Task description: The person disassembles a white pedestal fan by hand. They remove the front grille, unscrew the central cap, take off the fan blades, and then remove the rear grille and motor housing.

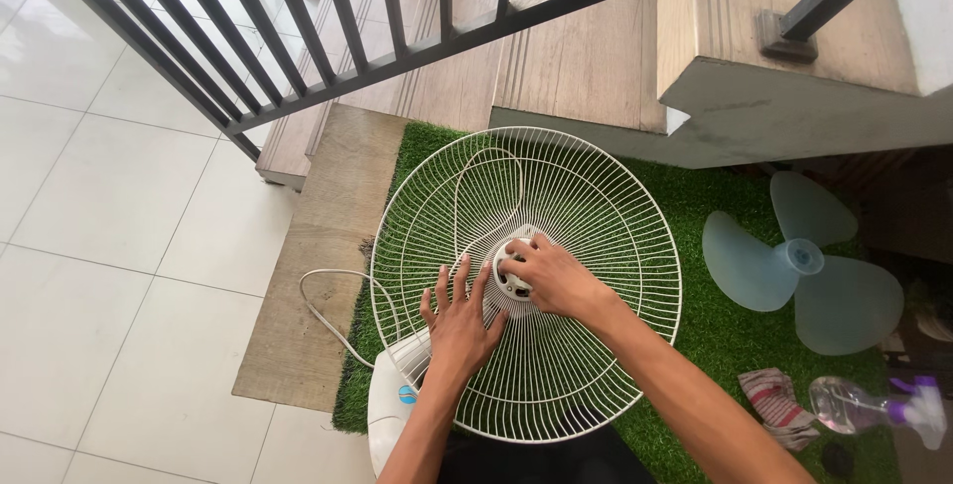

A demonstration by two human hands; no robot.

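A person's left hand (459, 315) rests flat, fingers spread apart, on a white wire fan guard (526, 280) lying on a green turf mat (715, 340). The right hand (551, 276) has its fingers closed around the guard's central hub (508, 280). Near the mat's right edge lie a pale blue fan blade (799, 261), a crumpled rag (777, 405) and a spray bottle (874, 407).

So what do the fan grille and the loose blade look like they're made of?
Fan grille: thin white wires, probably painted or coated metal, judging by the fine even spokes. Loose blade: pale blue, translucent, smooth, so likely moulded plastic.
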